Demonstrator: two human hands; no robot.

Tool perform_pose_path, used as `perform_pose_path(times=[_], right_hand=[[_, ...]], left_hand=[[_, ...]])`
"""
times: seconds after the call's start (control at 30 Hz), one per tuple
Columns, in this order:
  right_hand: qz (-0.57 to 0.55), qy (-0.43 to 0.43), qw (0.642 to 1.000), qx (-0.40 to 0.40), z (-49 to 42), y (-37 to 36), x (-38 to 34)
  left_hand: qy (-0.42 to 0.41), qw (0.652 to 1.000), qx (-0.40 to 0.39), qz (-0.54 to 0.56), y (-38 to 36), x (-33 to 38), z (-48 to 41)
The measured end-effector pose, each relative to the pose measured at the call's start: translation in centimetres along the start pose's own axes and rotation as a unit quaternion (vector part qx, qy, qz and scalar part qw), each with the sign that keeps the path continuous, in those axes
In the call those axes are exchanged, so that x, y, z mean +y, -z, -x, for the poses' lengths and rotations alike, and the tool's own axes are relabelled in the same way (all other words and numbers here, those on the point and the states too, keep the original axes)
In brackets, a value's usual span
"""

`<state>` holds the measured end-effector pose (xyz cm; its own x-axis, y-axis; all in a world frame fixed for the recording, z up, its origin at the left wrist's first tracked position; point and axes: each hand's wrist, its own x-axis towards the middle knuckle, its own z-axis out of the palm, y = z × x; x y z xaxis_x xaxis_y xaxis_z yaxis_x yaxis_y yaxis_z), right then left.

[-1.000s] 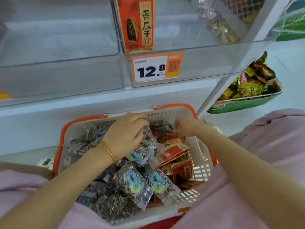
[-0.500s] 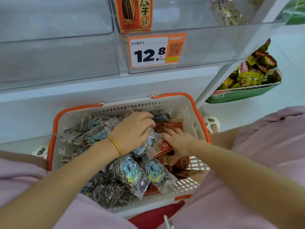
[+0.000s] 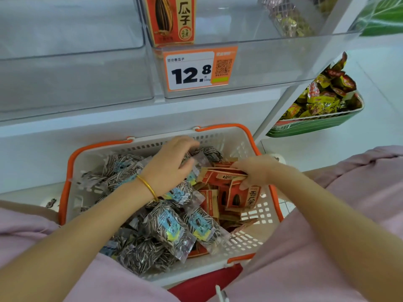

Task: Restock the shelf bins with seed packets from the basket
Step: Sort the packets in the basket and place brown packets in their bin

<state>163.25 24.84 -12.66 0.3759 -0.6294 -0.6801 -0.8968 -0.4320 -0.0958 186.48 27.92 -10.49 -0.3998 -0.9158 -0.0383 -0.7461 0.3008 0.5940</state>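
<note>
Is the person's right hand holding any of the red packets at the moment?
Yes, the right hand grips a bunch of red packets, thumb under and fingers over, in the basket.

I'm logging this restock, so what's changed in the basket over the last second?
The right hand came in from the far right corner of the basket onto the red packets and now grips a bunch. The left hand stayed on the clear seed packets; the shelf bins got nothing new.
</note>
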Motion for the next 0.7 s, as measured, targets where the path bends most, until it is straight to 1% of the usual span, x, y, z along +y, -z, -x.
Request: perform_pose_path(times=[0.07, 0.13, 0.2, 0.23, 0.27, 0.33, 0.4, 0.5, 0.57, 0.6, 0.63, 0.7], right_hand=[[-0.073, 0.017, 0.997, 0.023, 1.4, 1.7, 0.7], [-0.202, 0.055, 0.977, 0.047, 2.3, 2.8, 1.1], [-0.342, 0.094, 0.933, 0.049, 2.8, 3.6, 0.6], [-0.396, 0.111, 0.910, 0.045, 3.0, 3.8, 0.1], [-0.430, 0.123, 0.893, 0.043, 3.0, 3.9, -0.4], [-0.463, 0.130, 0.875, 0.061, 2.6, 3.9, -1.2], [-0.485, 0.112, 0.862, 0.097, 2.3, 3.8, -1.6], [-0.480, 0.054, 0.864, 0.141, 2.1, 3.6, -1.6], [-0.491, 0.032, 0.857, 0.152, 1.9, 3.4, -1.3], [-0.502, 0.021, 0.850, 0.158, 1.8, 3.4, -1.2], [-0.504, 0.012, 0.847, 0.170, 2.0, 3.5, -1.1], [-0.491, -0.002, 0.846, 0.208, 2.6, 4.1, -0.8]], left_hand=[[0.045, 0.996, 0.027, 0.070, 0.3, 0.1, -0.2], [0.079, 0.984, 0.018, 0.159, 0.7, 0.2, -0.3], [0.098, 0.961, -0.019, 0.259, 0.9, 0.5, -0.4], [0.098, 0.947, -0.026, 0.305, 0.8, 0.5, -0.4], [0.101, 0.934, -0.016, 0.342, 0.7, 0.5, -0.3], [0.129, 0.907, 0.033, 0.400, 0.7, 0.4, -0.2], [0.157, 0.880, 0.068, 0.443, 0.7, 0.1, -0.2], [0.164, 0.844, 0.102, 0.500, 1.2, -0.1, -0.2], [0.158, 0.831, 0.126, 0.519, 1.6, -0.1, -0.2], [0.154, 0.834, 0.134, 0.512, 1.7, -0.1, -0.2], [0.152, 0.846, 0.140, 0.492, 1.8, -0.1, -0.1], [0.147, 0.882, 0.146, 0.424, 2.0, -0.2, 0.0]])
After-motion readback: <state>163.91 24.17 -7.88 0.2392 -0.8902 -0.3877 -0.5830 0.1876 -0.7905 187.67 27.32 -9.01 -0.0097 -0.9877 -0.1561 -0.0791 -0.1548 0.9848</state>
